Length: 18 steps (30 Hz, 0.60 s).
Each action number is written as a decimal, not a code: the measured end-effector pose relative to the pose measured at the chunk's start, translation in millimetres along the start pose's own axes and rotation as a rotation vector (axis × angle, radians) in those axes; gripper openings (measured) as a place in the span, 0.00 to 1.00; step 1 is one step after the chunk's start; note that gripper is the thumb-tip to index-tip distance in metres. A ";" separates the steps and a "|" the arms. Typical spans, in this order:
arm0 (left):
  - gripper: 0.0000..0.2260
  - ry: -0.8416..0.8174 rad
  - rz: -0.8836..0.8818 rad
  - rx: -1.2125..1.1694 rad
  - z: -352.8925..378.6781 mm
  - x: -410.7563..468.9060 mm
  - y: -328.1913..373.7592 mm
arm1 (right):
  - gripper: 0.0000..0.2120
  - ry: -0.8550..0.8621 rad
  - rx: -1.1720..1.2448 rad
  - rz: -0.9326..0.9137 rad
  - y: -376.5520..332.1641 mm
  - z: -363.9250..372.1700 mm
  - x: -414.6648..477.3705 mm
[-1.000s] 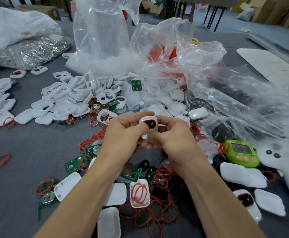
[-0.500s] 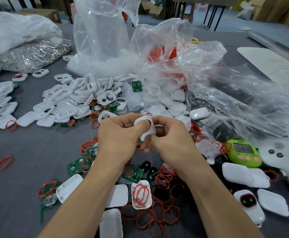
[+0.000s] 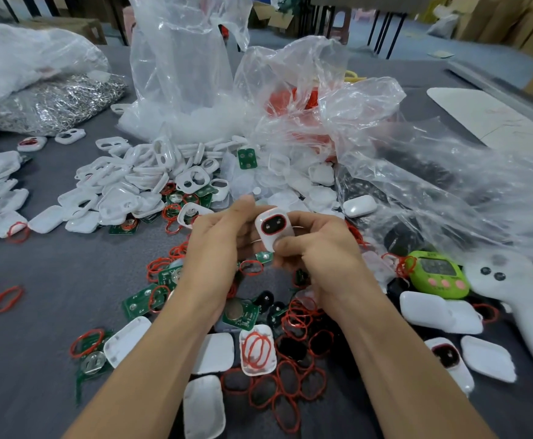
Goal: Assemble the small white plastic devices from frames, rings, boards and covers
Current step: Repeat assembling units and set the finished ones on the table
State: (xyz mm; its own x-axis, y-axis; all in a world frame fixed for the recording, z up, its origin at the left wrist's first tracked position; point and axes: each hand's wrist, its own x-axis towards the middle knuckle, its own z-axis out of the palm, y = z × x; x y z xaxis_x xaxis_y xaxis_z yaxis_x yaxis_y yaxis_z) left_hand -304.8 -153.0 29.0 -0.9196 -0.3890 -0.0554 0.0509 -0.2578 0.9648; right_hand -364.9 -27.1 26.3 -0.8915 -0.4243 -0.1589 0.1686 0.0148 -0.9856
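1. A grey worktop (image 3: 53,280) fills the view and is strewn with parts.
2. Crumpled clear plastic bags (image 3: 417,185) are heaped from 12 to 3 o'clock. Something red can be made out through one of them.
3. A bag of silvery metal pieces (image 3: 59,103) is laid at 10 o'clock.
4. A pile of white frames (image 3: 125,185) is spread between 9 and 11 o'clock, just beside the bags.
5. A white handheld object (image 3: 518,299) with two dark buttons is laid at 4 o'clock.
6. The left hand (image 3: 217,248) and the right hand (image 3: 322,251) are held close together at the centre, raised above the worktop.
7. Red rings (image 3: 290,384) are scattered from the centre down to 6 o'clock, many overlapping. One is laid alone at 8 o'clock.
8. White covers (image 3: 205,403) are laid at 6 o'clock among the rings, and several rings are held inside one of them.
9. Green boards (image 3: 141,299) are laid at 7 to 8 o'clock, some with rings on them.
10. A green gadget (image 3: 437,274) with pink buttons is set at 4 o'clock, just beside the handheld object.
11. The small white device (image 3: 273,228) is gripped at the centre between both hands, with its face turned to the camera. A red ring is seen round its dark window. The left hand's fingers (image 3: 243,213) are curled round its left side. The right thumb is pressed on its lower edge, with the other fingers curled behind it.
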 end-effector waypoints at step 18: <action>0.13 0.226 0.466 0.908 12.8 -25.5 -10.5 | 0.11 0.475 -0.285 0.059 -0.1 -100.4 -152.6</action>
State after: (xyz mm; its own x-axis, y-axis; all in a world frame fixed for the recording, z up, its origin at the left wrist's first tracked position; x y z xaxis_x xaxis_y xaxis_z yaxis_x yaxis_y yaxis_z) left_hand -286.9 -129.1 23.5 -0.7852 -0.4593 0.4153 -0.0158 0.6852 0.7281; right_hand -271.2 128.6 44.8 -0.9867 0.0382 -0.1577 0.1619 0.2983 -0.9406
